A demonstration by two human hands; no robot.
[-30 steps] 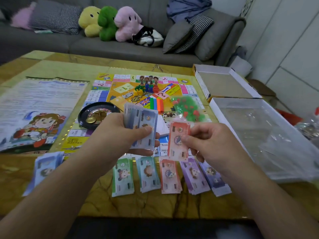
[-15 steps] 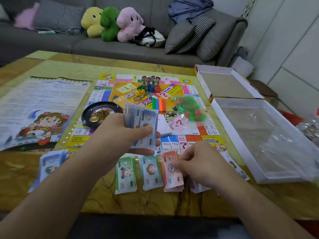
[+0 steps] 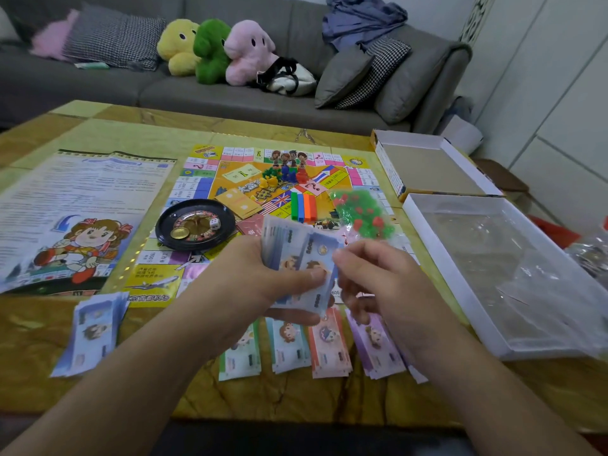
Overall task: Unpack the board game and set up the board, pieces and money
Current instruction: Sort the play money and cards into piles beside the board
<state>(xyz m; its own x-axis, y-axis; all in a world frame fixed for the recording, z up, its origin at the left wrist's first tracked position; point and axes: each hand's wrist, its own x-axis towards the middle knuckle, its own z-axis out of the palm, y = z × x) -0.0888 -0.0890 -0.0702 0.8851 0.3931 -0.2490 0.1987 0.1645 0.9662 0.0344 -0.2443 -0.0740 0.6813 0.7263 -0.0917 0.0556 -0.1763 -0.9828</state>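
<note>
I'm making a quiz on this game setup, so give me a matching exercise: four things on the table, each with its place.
Things:
1. roulette wheel
2. instruction sheet
3. handful of blue notes
4. bag of green and red pieces

Places:
A. left of the game board
B. on the board's right part
C. in the left hand
D. on the board's left edge

Pairs: 1-D, 2-A, 3-C, 4-B

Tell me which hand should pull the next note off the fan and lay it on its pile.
Right. The left hand is clamped on the fan of blue banknotes, so it is occupied. The right hand holds nothing, its fingertips are at the top note's edge, and it hovers above the sorted piles.
</note>
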